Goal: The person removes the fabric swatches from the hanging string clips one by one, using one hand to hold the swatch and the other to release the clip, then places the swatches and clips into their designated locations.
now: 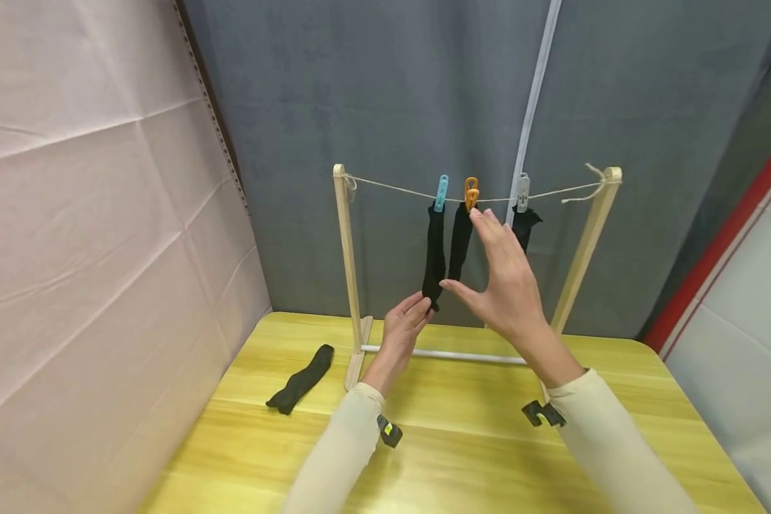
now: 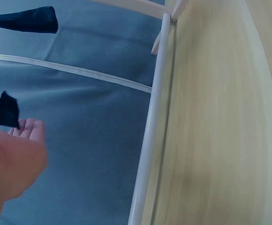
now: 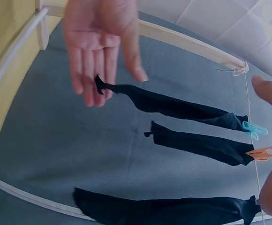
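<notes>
black sock point(image 1: 434, 250) touches left hand point(image 1: 403, 327), fingers straight — right hand point(image 1: 506, 278), thumb apart, part-hides end sock point(image 1: 525, 225); loose sock point(image 1: 302, 380) on table point(image 1: 462, 435).

Below the string point(image 1: 392, 188), there is room to pass between the left post point(image 1: 345, 250) and the leftmost sock point(image 1: 434, 246), higher than the left hand point(image 1: 403, 330). The middle sock point(image 1: 460, 243) leaves only a slit there. The right hand point(image 1: 507, 282) blocks the right sock point(image 1: 522, 227) from the near side; a white bar point(image 1: 462, 355) crosses low.
</notes>
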Motion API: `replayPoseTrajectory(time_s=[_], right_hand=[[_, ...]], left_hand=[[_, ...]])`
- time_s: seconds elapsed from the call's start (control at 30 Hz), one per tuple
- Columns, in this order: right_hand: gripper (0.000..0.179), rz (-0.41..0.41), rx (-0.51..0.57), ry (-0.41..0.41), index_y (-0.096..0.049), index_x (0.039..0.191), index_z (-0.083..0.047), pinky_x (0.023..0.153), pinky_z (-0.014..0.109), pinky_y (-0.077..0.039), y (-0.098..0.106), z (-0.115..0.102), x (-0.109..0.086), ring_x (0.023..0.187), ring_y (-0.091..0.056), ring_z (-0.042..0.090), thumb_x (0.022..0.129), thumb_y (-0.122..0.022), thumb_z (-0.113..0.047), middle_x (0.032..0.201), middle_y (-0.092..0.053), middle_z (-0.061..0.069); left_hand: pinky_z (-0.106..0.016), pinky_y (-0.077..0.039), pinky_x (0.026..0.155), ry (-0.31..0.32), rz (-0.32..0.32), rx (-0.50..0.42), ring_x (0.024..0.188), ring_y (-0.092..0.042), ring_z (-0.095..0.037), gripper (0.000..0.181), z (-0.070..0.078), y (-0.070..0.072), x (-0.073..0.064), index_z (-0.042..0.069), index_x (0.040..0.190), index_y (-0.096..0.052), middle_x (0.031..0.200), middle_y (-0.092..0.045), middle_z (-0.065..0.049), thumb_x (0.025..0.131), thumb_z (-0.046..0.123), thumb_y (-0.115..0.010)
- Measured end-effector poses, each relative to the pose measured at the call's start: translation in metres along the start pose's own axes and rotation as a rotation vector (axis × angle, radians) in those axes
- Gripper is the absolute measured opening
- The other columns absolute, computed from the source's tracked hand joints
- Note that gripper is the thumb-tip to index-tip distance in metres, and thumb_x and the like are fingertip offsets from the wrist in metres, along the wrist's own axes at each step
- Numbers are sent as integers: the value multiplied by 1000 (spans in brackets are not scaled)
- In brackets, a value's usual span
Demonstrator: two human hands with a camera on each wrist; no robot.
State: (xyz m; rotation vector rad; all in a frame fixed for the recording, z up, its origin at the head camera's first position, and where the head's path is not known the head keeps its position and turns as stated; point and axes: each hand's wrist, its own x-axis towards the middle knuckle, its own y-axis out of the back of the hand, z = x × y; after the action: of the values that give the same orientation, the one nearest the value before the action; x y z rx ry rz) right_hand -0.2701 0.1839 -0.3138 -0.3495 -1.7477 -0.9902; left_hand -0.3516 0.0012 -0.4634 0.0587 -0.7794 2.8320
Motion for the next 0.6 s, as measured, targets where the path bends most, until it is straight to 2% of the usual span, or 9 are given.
replayPoseTrajectory(time_s=[0.1, 0.2, 0.33, 0.4, 0.47, 0.6], right_hand=[[110, 22, -41, 17, -35, 165, -8, 136, 49, -23, -3, 1, 12, 159, -37, 31, 77, -98, -29, 166, -45, 16], [101, 54, -71, 33, -39, 163, -8, 135, 50, -23, -5, 2, 26, 158, -39, 31, 82, -94, -30, 164, -48, 15], [86, 90, -105, 42, -44, 161, -9, 136, 49, -21, -6, 1, 41, 157, -41, 30, 90, -87, -32, 161, -52, 13], [81, 100, -126, 30, -45, 160, -9, 137, 48, -19, -7, 1, 48, 157, -41, 29, 93, -84, -31, 160, -53, 13], [76, 102, -148, 11, -47, 159, -9, 137, 47, -17, -8, 0, 55, 157, -40, 29, 94, -82, -29, 159, -54, 13], [66, 82, -194, -27, -54, 153, -9, 138, 48, -14, -8, 2, 70, 154, -45, 31, 97, -80, -29, 152, -60, 14]], left_hand=[[-32, -58, 107, 18, 9, -28, 110, -77, -13, 45, -4, -2, 5, -3, 140, -64, 128, -75, -14, 99, 12, -75], [-31, -62, 101, 30, 27, -53, 96, -78, -11, 37, -7, -3, 9, -3, 134, -68, 111, -78, -6, 99, 8, -74], [-32, -64, 95, 27, 41, -81, 84, -78, -12, 17, -12, -3, 12, 3, 115, -77, 94, -78, 0, 98, 6, -75], [-33, -65, 94, 26, 32, -84, 82, -78, -13, 8, -14, -3, 12, 7, 105, -79, 91, -79, 1, 98, 6, -75], [-33, -65, 93, 24, 20, -81, 81, -78, -13, 7, -15, -4, 12, 11, 100, -79, 89, -80, 1, 98, 6, -74], [-33, -65, 92, 21, 17, -81, 80, -78, -13, 8, -20, -6, 11, 12, 98, -80, 90, -80, 1, 98, 7, -74]])
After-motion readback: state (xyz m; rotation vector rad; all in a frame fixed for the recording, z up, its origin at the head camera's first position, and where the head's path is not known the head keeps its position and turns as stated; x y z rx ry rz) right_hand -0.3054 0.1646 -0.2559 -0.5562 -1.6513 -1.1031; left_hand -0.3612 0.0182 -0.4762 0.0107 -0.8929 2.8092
